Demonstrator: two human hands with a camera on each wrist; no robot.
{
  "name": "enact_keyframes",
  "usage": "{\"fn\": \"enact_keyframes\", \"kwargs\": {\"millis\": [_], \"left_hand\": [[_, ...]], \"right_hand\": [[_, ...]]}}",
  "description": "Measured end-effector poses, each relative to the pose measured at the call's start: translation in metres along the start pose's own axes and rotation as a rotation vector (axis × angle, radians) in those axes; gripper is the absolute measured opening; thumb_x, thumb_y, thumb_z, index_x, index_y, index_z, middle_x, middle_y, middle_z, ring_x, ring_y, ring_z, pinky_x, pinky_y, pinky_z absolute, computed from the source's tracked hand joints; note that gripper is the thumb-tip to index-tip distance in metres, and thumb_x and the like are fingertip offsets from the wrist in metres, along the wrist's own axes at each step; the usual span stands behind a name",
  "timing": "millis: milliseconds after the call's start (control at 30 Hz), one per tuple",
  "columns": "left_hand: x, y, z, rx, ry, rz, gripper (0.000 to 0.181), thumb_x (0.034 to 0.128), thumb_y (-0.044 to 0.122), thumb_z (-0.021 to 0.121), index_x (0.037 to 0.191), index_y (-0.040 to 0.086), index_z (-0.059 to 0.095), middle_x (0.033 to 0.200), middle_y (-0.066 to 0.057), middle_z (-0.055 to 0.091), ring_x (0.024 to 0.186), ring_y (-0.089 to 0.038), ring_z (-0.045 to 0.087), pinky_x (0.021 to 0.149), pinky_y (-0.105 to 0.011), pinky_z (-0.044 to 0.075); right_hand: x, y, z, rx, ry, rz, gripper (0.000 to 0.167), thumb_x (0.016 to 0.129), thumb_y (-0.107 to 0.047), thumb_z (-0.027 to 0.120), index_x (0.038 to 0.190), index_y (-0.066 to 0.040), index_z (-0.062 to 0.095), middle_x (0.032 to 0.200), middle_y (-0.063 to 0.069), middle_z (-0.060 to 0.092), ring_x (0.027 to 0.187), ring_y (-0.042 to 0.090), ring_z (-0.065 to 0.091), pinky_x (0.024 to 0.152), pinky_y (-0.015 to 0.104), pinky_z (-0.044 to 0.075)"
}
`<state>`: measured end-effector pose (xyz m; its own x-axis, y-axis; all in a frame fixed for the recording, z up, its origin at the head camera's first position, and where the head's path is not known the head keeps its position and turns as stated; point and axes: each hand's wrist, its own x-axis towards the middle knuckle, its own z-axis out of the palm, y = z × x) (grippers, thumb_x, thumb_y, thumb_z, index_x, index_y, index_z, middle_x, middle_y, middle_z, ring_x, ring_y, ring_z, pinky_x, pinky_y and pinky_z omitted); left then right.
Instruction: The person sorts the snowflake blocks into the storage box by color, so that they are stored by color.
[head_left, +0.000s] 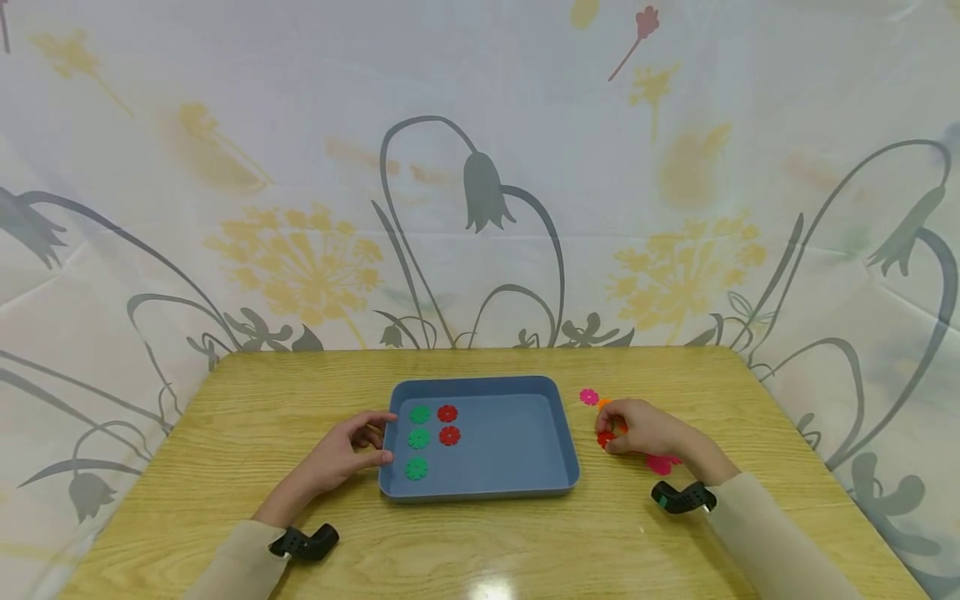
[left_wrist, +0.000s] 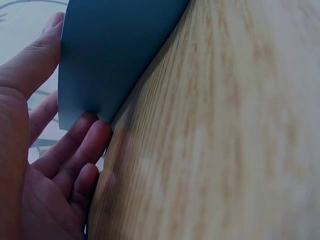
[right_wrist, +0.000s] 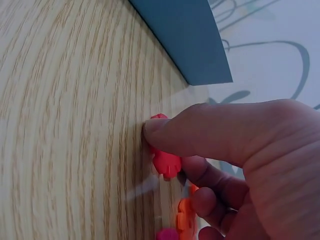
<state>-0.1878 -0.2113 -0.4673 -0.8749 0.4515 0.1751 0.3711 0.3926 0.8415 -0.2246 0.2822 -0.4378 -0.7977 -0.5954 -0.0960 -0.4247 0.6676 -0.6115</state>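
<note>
At the tray's left side, my left hand touches the blue tray with its thumb and index finger at the rim. In the left wrist view the other fingers bend loosely beside the tray's outer wall. My right hand, to the right of the tray, pinches a red flower-shaped disc between thumb and fingers, close to the table. Inside the tray's left part lie three green flower discs in a column, with two red flower discs beside them.
Around the right hand lie a pink disc, an orange disc and magenta discs, some partly hidden by it. The wooden table runs back to a flower-printed cloth.
</note>
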Motion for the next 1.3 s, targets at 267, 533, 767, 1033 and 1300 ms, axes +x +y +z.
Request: {"fn": "enact_keyframes", "kwargs": {"millis": [267,533,767,1033,1300], "left_hand": [[0.002,-0.002,0.001,-0.003,0.008,-0.001,0.052,0.0825,0.017,0.072,0.129,0.006,0.053,0.107,-0.008,0.055,0.085,-0.016,0.056,0.075,-0.029,0.044],[0.0,-0.001,0.0,0.006,0.001,0.003,0.052,0.0835,0.018,0.071,0.13,0.006,0.052,0.107,-0.008,0.055,0.086,-0.016,0.056,0.076,-0.029,0.044],[-0.001,0.001,0.001,0.01,0.008,-0.007,0.052,0.0829,0.019,0.072,0.129,0.006,0.053,0.105,-0.007,0.055,0.085,-0.016,0.056,0.075,-0.029,0.045],[0.0,0.001,0.001,0.01,0.01,-0.007,0.051,0.0832,0.018,0.072,0.129,0.008,0.053,0.106,-0.007,0.055,0.086,-0.016,0.056,0.076,-0.03,0.044],[-0.001,-0.001,0.001,-0.007,0.017,0.007,0.051,0.0827,0.015,0.072,0.129,0.008,0.053,0.108,-0.008,0.056,0.086,-0.018,0.056,0.075,-0.03,0.045]], "right_hand": [[0.0,0.003,0.003,0.052,0.035,-0.031,0.023,0.076,-0.001,0.071,0.094,-0.01,0.06,0.086,0.0,0.056,0.074,0.016,0.049,0.066,0.028,0.044],[-0.002,0.002,0.004,0.025,0.098,-0.069,0.021,0.078,-0.002,0.073,0.094,-0.011,0.066,0.087,-0.001,0.054,0.077,0.017,0.051,0.068,0.029,0.045],[-0.005,0.002,0.002,0.006,0.151,-0.022,0.014,0.081,-0.007,0.071,0.092,-0.015,0.066,0.088,-0.006,0.06,0.077,0.013,0.056,0.067,0.029,0.047],[-0.005,-0.003,-0.004,0.016,0.228,-0.027,0.012,0.085,-0.005,0.067,0.089,-0.016,0.068,0.089,-0.004,0.062,0.074,0.012,0.058,0.065,0.028,0.048],[0.0,-0.01,-0.006,0.055,0.271,-0.045,0.015,0.085,-0.005,0.067,0.1,-0.01,0.07,0.101,0.002,0.064,0.086,0.016,0.061,0.073,0.027,0.05]]}}
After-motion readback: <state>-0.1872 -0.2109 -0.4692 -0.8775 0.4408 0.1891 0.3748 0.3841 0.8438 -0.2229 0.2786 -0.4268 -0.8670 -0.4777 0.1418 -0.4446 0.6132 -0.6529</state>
